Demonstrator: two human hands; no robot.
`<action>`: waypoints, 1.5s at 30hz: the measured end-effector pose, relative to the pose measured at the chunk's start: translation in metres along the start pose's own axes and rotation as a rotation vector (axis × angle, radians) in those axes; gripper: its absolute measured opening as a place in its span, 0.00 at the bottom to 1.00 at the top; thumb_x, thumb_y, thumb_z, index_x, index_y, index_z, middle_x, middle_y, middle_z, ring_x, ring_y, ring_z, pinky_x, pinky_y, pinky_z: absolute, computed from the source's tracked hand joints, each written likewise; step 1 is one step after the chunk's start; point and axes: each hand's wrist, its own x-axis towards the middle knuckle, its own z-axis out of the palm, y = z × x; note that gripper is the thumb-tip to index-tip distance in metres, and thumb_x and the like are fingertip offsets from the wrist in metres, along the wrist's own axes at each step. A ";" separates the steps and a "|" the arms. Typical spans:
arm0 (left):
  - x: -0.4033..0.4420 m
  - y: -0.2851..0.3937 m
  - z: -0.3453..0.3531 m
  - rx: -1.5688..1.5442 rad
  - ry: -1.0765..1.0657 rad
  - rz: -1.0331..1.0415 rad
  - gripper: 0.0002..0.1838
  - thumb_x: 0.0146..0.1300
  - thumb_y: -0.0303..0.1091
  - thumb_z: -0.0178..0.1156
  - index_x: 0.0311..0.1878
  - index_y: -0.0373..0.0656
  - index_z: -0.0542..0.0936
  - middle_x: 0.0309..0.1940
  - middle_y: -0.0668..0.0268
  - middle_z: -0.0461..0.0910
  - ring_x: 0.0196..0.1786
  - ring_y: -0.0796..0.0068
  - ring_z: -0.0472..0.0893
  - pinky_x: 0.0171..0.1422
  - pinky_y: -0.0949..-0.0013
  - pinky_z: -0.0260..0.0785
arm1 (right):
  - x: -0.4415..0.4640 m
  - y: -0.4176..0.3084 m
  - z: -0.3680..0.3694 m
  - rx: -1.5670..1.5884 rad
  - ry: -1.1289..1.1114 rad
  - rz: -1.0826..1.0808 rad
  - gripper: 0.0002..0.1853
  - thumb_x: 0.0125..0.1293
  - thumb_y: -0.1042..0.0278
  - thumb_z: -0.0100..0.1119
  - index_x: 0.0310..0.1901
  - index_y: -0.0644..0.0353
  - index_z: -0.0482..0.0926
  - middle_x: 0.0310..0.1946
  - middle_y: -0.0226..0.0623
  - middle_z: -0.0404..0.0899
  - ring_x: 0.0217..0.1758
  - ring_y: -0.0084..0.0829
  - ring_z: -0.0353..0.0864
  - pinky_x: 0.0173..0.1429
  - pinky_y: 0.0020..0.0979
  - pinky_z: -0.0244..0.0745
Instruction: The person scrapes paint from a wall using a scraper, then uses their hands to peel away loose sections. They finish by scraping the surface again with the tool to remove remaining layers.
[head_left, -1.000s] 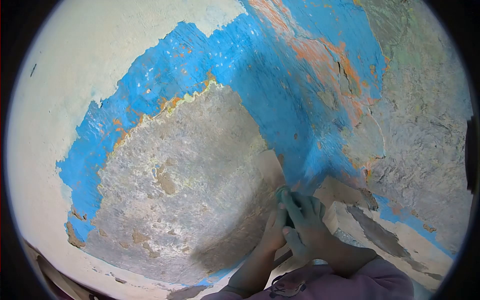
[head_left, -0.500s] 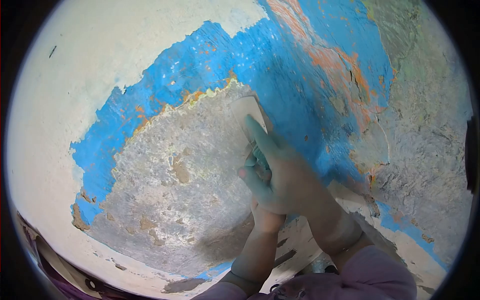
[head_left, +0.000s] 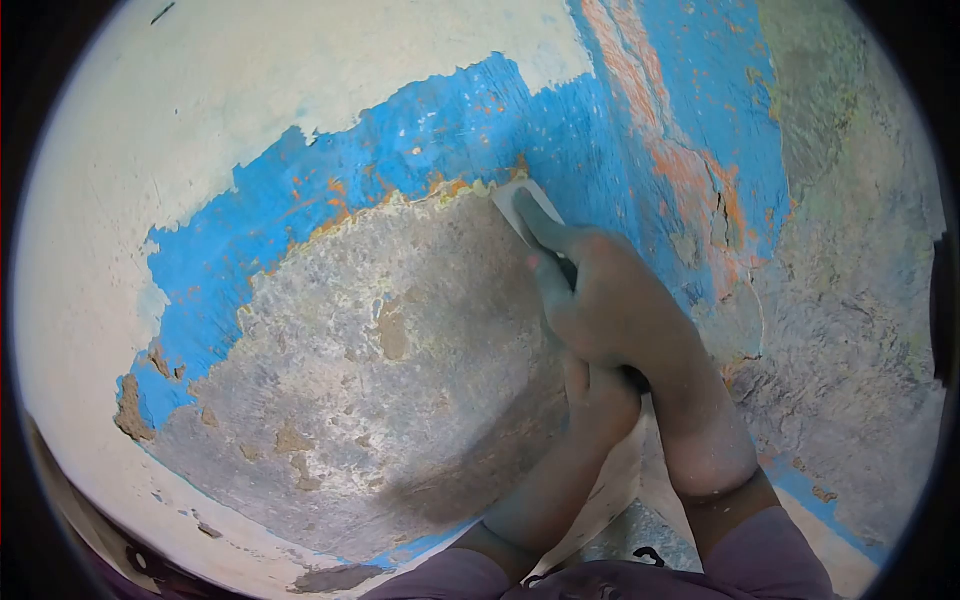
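Note:
A flat pale scraper blade (head_left: 517,208) lies against the wall where grey plaster (head_left: 330,330) meets blue paint (head_left: 400,145). My right hand (head_left: 610,290) is closed round the tool, with its index finger stretched along the blade. Below and touching it, my left hand (head_left: 603,400) is wrapped round the lower part of the tool, whose handle is mostly hidden by both hands. Yellow and orange flecks edge the plaster just left of the blade.
Cream paint (head_left: 250,90) surrounds the blue band at the upper left. Orange streaks and a crack (head_left: 722,215) run down the blue at the right, beside rough grey-green wall (head_left: 850,250). Dark fabric (head_left: 100,550) shows at the lower left.
Both hands and the scraper have moved up along the plaster's right edge to its top corner. The view has shifted, and the wall appears turned.

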 end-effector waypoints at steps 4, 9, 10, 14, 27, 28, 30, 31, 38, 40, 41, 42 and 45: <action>0.003 0.017 0.010 -0.535 0.072 -0.274 0.13 0.73 0.41 0.42 0.46 0.40 0.68 0.30 0.66 0.73 0.27 0.81 0.72 0.27 0.74 0.65 | 0.004 -0.011 -0.006 -0.020 -0.036 0.046 0.22 0.61 0.72 0.49 0.58 0.66 0.71 0.33 0.62 0.77 0.38 0.57 0.78 0.45 0.46 0.73; 0.008 0.019 0.012 -0.665 0.119 -0.333 0.12 0.73 0.38 0.42 0.47 0.39 0.67 0.30 0.65 0.73 0.26 0.80 0.73 0.26 0.74 0.65 | 0.005 -0.018 -0.010 -0.081 -0.065 0.056 0.22 0.60 0.72 0.50 0.57 0.64 0.71 0.33 0.62 0.77 0.38 0.56 0.79 0.44 0.45 0.73; 0.001 0.010 0.009 -0.645 0.051 -0.314 0.11 0.72 0.36 0.42 0.48 0.39 0.66 0.30 0.66 0.73 0.26 0.81 0.72 0.26 0.75 0.65 | 0.001 -0.014 -0.007 -0.105 -0.047 0.009 0.21 0.60 0.72 0.49 0.57 0.65 0.71 0.33 0.61 0.77 0.38 0.56 0.79 0.44 0.45 0.73; 0.007 0.012 0.010 -0.667 0.023 -0.325 0.10 0.71 0.33 0.42 0.50 0.39 0.65 0.30 0.66 0.72 0.25 0.82 0.72 0.26 0.76 0.65 | 0.008 -0.019 -0.007 -0.056 -0.063 0.089 0.20 0.60 0.72 0.49 0.55 0.65 0.72 0.34 0.61 0.77 0.38 0.57 0.78 0.44 0.45 0.73; 0.002 0.018 0.007 -0.549 0.027 -0.298 0.14 0.72 0.37 0.42 0.56 0.42 0.63 0.35 0.63 0.74 0.31 0.78 0.75 0.29 0.74 0.68 | 0.019 -0.038 -0.014 -0.308 -0.060 0.128 0.16 0.59 0.70 0.50 0.48 0.69 0.75 0.32 0.61 0.78 0.37 0.57 0.79 0.44 0.46 0.74; 0.001 0.018 0.006 -0.568 0.019 -0.284 0.14 0.72 0.38 0.42 0.56 0.42 0.63 0.35 0.63 0.74 0.32 0.77 0.75 0.29 0.73 0.69 | 0.016 -0.033 -0.012 -0.381 -0.078 0.079 0.15 0.59 0.70 0.50 0.44 0.71 0.76 0.32 0.60 0.78 0.36 0.56 0.79 0.45 0.47 0.75; 0.003 0.017 0.007 -0.593 0.012 -0.257 0.15 0.72 0.38 0.43 0.57 0.42 0.63 0.36 0.63 0.74 0.32 0.76 0.76 0.29 0.73 0.69 | 0.006 -0.026 -0.003 -0.361 -0.055 0.070 0.15 0.59 0.70 0.49 0.43 0.71 0.77 0.33 0.60 0.78 0.37 0.56 0.79 0.46 0.47 0.75; 0.005 0.017 0.009 -0.625 0.031 -0.278 0.15 0.72 0.38 0.43 0.56 0.42 0.64 0.34 0.63 0.74 0.31 0.76 0.76 0.29 0.73 0.68 | 0.002 -0.024 -0.001 -0.334 -0.033 0.070 0.15 0.59 0.69 0.49 0.42 0.71 0.77 0.33 0.60 0.79 0.38 0.55 0.79 0.47 0.47 0.74; 0.032 0.043 0.000 -0.543 0.020 -0.572 0.14 0.69 0.36 0.45 0.55 0.43 0.65 0.30 0.64 0.74 0.25 0.78 0.73 0.27 0.74 0.66 | 0.014 -0.032 -0.022 -0.233 -0.179 0.212 0.25 0.62 0.66 0.49 0.60 0.66 0.67 0.39 0.59 0.78 0.44 0.56 0.78 0.51 0.44 0.73; 0.031 0.027 -0.022 -0.437 -0.156 -0.549 0.18 0.68 0.33 0.46 0.59 0.40 0.62 0.39 0.61 0.73 0.37 0.73 0.74 0.37 0.72 0.69 | 0.005 -0.009 -0.014 -0.053 -0.126 0.135 0.30 0.63 0.61 0.51 0.65 0.63 0.61 0.42 0.58 0.78 0.46 0.55 0.78 0.51 0.44 0.72; 0.030 0.019 -0.028 -0.336 -0.325 -0.521 0.22 0.68 0.31 0.46 0.63 0.36 0.59 0.49 0.57 0.72 0.48 0.68 0.75 0.47 0.69 0.72 | -0.005 -0.003 -0.013 -0.049 -0.123 0.126 0.30 0.63 0.61 0.51 0.65 0.63 0.61 0.42 0.58 0.78 0.46 0.55 0.78 0.51 0.44 0.72; 0.025 0.017 -0.028 -0.329 -0.322 -0.516 0.22 0.68 0.31 0.46 0.63 0.36 0.59 0.49 0.57 0.72 0.48 0.68 0.75 0.47 0.69 0.72 | -0.019 0.002 -0.011 -0.026 -0.075 0.118 0.27 0.64 0.60 0.51 0.62 0.64 0.65 0.40 0.53 0.79 0.43 0.46 0.79 0.50 0.39 0.72; 0.016 0.019 -0.031 -0.158 -0.350 -0.273 0.25 0.65 0.27 0.49 0.64 0.36 0.56 0.47 0.57 0.73 0.45 0.67 0.77 0.44 0.67 0.73 | -0.033 0.030 -0.003 0.131 -0.087 0.141 0.22 0.67 0.60 0.49 0.59 0.66 0.70 0.39 0.45 0.80 0.40 0.35 0.79 0.48 0.34 0.72</action>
